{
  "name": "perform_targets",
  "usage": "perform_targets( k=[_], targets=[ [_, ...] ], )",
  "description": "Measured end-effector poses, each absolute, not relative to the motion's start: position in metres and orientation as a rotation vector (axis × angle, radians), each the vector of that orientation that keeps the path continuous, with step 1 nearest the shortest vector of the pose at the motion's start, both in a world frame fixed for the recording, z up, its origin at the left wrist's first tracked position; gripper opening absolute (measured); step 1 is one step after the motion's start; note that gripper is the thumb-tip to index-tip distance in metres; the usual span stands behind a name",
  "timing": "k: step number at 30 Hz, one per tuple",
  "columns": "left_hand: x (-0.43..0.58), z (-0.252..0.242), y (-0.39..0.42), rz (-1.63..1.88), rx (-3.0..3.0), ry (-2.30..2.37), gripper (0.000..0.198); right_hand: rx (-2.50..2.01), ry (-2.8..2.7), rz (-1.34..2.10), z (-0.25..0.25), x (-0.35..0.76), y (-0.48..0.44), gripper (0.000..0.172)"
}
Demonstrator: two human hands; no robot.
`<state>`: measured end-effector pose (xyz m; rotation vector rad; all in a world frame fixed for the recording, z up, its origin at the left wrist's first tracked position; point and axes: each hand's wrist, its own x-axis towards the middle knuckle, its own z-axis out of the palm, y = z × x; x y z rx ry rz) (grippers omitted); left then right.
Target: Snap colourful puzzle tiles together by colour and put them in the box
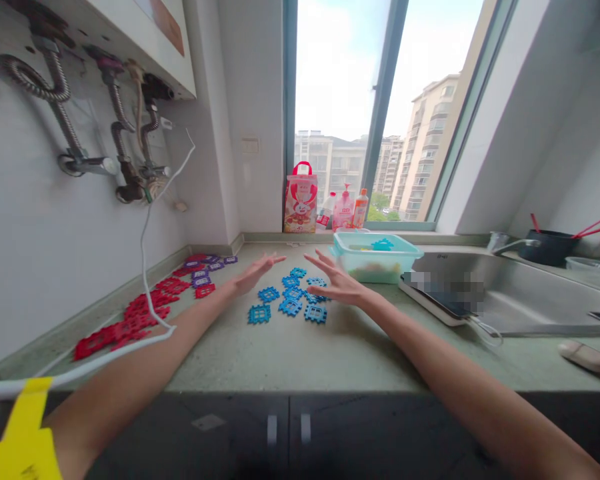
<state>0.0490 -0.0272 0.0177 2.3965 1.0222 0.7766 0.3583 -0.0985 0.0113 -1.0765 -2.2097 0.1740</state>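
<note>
Both arms reach forward over a pale green stone countertop (300, 353). The left hand (253, 272) is open with its fingers straight and close together, holding nothing, just left of a cluster of blue square plastic tiles with notched edges (290, 305). The right hand (333, 281) is also open, palm down and fingers spread, empty, at the right edge of the same cluster. Whether its fingertips touch the nearest tiles cannot be told. The blue tiles lie flat on the counter between the two hands, roughly at the middle of the worktop, some touching and some slightly apart. To the left, along the wall, lies a long spread of red notched plastic tiles (140, 312), with a few purple tiles (203, 272) at its far end near the corner. A white cable (145, 267) hangs down the wall and runs across the red tiles. Just beyond the right hand stands a teal plastic tub (353, 259). A steel sink (510, 297) sits to the right, and a red paper gift bag (300, 200) stands on the window sill.
</note>
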Motion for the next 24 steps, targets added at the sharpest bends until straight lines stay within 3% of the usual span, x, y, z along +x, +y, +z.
perform_targets(
  k=[1, 3, 7, 11, 14, 17, 19, 21, 24],
  targets=[
    [0.049, 0.011, -0.026, 0.69, 2.489, 1.13, 0.095, -1.102, -2.247, 0.209, 0.008, 0.357, -0.098, 0.085],
    [0.05, 0.0, -0.024, 0.517, 2.605, 1.306, 0.098, -1.194, -2.298, 0.265, -0.001, 0.354, -0.097, 0.099],
    [0.054, -0.011, -0.022, 0.331, 2.65, 1.41, 0.11, -1.374, -2.353, 0.278, -0.016, 0.344, -0.091, 0.103],
    [0.053, -0.01, -0.023, 0.354, 2.655, 1.414, 0.109, -1.421, -2.331, 0.222, -0.02, 0.342, -0.085, 0.101],
    [0.049, -0.004, -0.031, 0.633, 2.722, 1.384, 0.095, -1.313, -2.302, 0.145, -0.021, 0.349, -0.083, 0.095],
    [0.047, 0.002, -0.041, 1.037, 2.849, 1.29, 0.058, -1.078, -2.194, -0.056, -0.02, 0.357, -0.085, 0.085],
    [0.047, 0.002, -0.043, 1.179, 2.889, 1.247, 0.036, -0.967, -2.114, -0.181, -0.019, 0.36, -0.087, 0.068],
    [0.047, 0.0, -0.04, 1.202, 2.873, 1.283, 0.031, -0.942, -2.07, -0.255, -0.018, 0.361, -0.088, 0.048],
    [0.049, -0.007, -0.03, 1.163, 2.71, 1.462, 0.044, -1.019, -2.041, -0.276, -0.019, 0.362, -0.084, 0.027]
  ],
)
